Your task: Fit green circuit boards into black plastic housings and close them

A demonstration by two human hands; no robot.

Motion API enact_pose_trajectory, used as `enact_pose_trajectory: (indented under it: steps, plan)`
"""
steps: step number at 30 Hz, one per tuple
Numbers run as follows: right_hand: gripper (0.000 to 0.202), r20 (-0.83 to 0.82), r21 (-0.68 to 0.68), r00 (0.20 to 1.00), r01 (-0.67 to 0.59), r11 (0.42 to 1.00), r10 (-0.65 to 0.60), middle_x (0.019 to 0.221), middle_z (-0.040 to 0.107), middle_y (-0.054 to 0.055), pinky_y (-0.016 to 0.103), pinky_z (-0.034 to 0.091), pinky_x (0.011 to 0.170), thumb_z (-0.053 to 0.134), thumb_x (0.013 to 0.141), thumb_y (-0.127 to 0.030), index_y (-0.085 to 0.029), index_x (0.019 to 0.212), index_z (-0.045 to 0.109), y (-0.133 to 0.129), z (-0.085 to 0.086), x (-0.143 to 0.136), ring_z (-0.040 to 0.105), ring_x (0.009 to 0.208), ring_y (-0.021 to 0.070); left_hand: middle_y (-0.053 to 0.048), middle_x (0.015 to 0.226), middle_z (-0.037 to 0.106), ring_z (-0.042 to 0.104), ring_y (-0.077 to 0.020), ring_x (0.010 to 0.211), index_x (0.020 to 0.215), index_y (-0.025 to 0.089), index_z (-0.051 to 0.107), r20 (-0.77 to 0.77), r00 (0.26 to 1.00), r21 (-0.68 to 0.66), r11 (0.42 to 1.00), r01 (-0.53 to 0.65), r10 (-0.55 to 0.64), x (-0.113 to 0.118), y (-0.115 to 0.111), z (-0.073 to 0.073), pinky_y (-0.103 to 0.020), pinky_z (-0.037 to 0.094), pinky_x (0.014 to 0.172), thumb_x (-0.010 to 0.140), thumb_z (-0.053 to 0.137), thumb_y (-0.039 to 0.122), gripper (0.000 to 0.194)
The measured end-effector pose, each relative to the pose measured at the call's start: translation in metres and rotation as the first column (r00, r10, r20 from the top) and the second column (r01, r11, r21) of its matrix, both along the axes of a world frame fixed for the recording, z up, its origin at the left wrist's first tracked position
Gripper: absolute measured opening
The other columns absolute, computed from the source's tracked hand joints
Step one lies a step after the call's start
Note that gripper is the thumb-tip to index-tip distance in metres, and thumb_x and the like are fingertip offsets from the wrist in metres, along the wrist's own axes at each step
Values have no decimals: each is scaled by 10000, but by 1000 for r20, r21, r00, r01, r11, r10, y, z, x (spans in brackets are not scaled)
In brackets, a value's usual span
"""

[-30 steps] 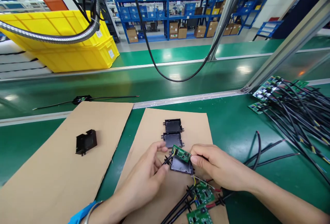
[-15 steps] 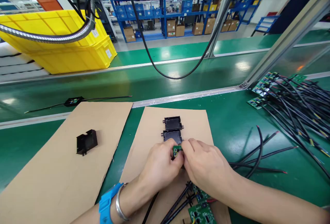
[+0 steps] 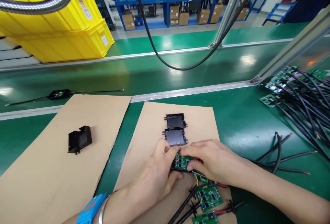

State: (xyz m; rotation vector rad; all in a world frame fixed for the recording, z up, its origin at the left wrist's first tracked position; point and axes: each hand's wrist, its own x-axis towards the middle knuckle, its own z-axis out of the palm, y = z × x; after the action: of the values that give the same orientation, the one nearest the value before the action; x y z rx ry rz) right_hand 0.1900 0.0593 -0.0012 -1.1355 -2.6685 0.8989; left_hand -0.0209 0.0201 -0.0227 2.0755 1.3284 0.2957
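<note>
A green circuit board [image 3: 182, 162] shows between my two hands, with a dark edge beneath it that looks like a black plastic case. My left hand [image 3: 157, 169] grips its left side, thumb and fingers closed around the edge. From the right, my right hand [image 3: 207, 155] pinches the same board. Just beyond my fingers, two open black plastic cases [image 3: 175, 137] lie one behind the other on a cardboard sheet [image 3: 139, 141]. Close below my right hand are several more circuit boards [image 3: 210, 196] with thick black cables [image 3: 185, 201] attached.
On the left cardboard [image 3: 54, 162] sits another black case [image 3: 79, 139]. A cabled unit [image 3: 59, 94] lies behind it. Many cabled boards [image 3: 309, 89] are piled at the right, loose cable ends [image 3: 278, 151] nearer. Yellow crates [image 3: 59, 41] stand back left; a black cable [image 3: 180, 68] hangs overhead.
My hands have spread slightly apart, so more of the board between them shows. My right hand has shifted right, uncovering more of the nearer black case. The camera view has shifted too.
</note>
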Motion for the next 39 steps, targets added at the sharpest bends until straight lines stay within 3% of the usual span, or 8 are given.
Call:
enact_pose_trajectory:
  steps: [7, 16, 22, 26, 30, 34, 36, 39]
  plan:
    - [111, 112, 31, 988, -112, 993, 108, 861, 712, -17, 277, 404, 643, 658, 815, -199, -251, 913, 650, 15, 8, -11, 661, 796, 187, -60, 1090, 449, 523, -216, 925, 1121, 197, 528, 82, 995, -25, 998, -63, 65, -1, 4, 0, -341, 505, 797, 739, 739, 235, 438]
    - [207, 202, 286, 976, -142, 948, 85, 807, 623, 7, 307, 270, 529, 581, 823, -144, -246, 1000, 619, 7, 1, -15, 580, 660, 186, -71, 1124, 498, 568, -239, 945, 1158, 195, 499, 9, 999, 92, 995, -34, 33, 0, 2, -4, -395, 539, 804, 736, 745, 239, 491]
    - [159, 194, 332, 978, -135, 934, 72, 872, 551, 32, 300, 212, 514, 609, 816, -135, -243, 930, 634, 6, 0, -18, 528, 696, 186, -88, 1143, 547, 606, -225, 898, 1255, 189, 471, -4, 1000, 82, 997, 2, -2, -13, 1, 7, -363, 542, 751, 751, 736, 227, 571]
    - [111, 136, 291, 988, -113, 950, 76, 831, 525, 15, 294, 203, 517, 614, 814, -125, -235, 823, 622, 7, -5, -17, 506, 705, 174, -22, 910, 679, 655, -203, 787, 1015, 214, 607, -57, 998, 5, 1000, -3, 3, -23, 3, 18, -322, 521, 679, 853, 575, 184, 168]
    - [83, 103, 260, 992, -98, 961, 74, 829, 519, 12, 294, 200, 518, 612, 829, -154, -234, 811, 626, 8, -8, -16, 497, 718, 172, -20, 770, 693, 665, -203, 673, 863, 199, 623, -155, 988, 194, 979, 54, -24, -12, 4, 20, -321, 503, 610, 882, 476, 162, 153]
    - [88, 75, 278, 994, -97, 956, 79, 827, 512, 15, 299, 172, 507, 592, 841, -151, -231, 822, 626, 9, -9, -14, 488, 701, 169, -13, 637, 627, 599, -178, 503, 783, 184, 583, -314, 949, 444, 888, 118, 31, 0, -4, 13, -289, 423, 463, 878, 445, 106, 185]
    - [95, 71, 293, 995, -90, 952, 72, 830, 507, 17, 303, 151, 498, 599, 823, -138, -229, 817, 622, 9, -10, -14, 477, 679, 165, -4, 617, 603, 575, -170, 474, 795, 181, 582, -378, 924, 500, 853, 148, 61, 0, -7, 8, -285, 405, 445, 876, 442, 75, 193]
    - [107, 72, 295, 995, -90, 951, 72, 821, 504, 18, 308, 138, 495, 626, 785, -120, -226, 798, 623, 10, -13, -14, 465, 661, 162, 7, 622, 593, 584, -168, 495, 806, 182, 576, -439, 897, 477, 857, 193, 42, -4, -8, 7, -279, 409, 452, 860, 467, 46, 183]
